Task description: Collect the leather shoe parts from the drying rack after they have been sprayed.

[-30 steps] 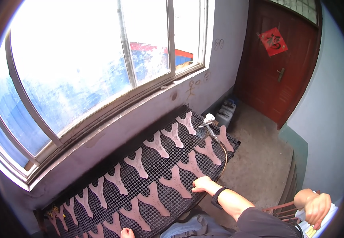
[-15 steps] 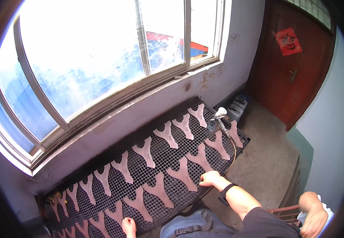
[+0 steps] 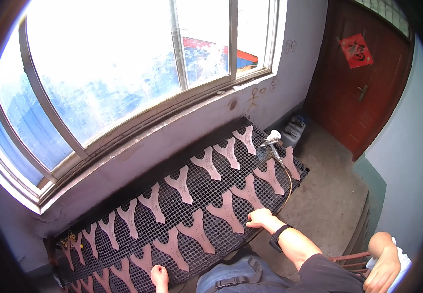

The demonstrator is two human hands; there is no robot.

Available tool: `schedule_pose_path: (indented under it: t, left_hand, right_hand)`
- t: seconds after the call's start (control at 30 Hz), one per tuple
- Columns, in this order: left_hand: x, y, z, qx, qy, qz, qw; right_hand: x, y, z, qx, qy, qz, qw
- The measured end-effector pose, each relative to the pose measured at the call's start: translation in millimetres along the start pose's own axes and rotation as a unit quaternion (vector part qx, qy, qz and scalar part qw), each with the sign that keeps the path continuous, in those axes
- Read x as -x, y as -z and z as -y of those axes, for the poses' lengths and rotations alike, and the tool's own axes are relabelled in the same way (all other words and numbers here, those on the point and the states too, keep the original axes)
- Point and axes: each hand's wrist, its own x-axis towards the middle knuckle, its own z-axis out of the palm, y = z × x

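Y-shaped pinkish-tan flat pieces (image 3: 198, 233) lie in two rows on a black mesh rack (image 3: 182, 215). My right hand (image 3: 259, 217), a dark band on its wrist, is closed at the rack's near edge. Its curled fingers are beside the tail of one piece (image 3: 246, 191); what they hold, if anything, is hidden. My left hand (image 3: 160, 276) is closed farther left along the same edge, next to another piece (image 3: 143, 260). Its fingers are folded in, and I cannot see whether anything is inside.
A spray gun (image 3: 273, 142) with a hose rests on the rack's far right end. Behind it stand plastic jugs (image 3: 294, 130). At lower right another person's hand (image 3: 383, 267) is by a white cloth (image 3: 402, 266). A window (image 3: 123, 73) runs above the rack; a red-brown door (image 3: 358, 102) is at right.
The view has shifted slightly, so the rack and pieces sit a little differently in the picture. Both my hands stay closed at nearly the same spots on the rack's edge.
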Motion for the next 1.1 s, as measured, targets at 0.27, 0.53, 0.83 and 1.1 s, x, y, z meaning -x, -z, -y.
schedule_pose_path:
  t: [0.27, 0.53, 0.83, 1.1]
  left_hand:
    - [2, 3, -5, -0.001, 0.011, 0.006, 1.0]
    - [3, 4, -8, -0.008, 0.029, 0.01, 1.0]
    - [0, 1, -3, -0.007, 0.01, 0.004, 1.0]
    - [1, -6, 7, 0.014, -0.041, -0.03, 0.999]
  right_hand:
    - [1, -2, 0, -0.006, 0.021, -0.045, 0.999]
    - [-4, 2, 5, 0.008, 0.007, -0.031, 0.999]
    - [-2, 7, 5, 0.017, 0.007, -0.017, 1.0]
    - [-21, 15, -17, -0.016, 0.066, 0.007, 0.998]
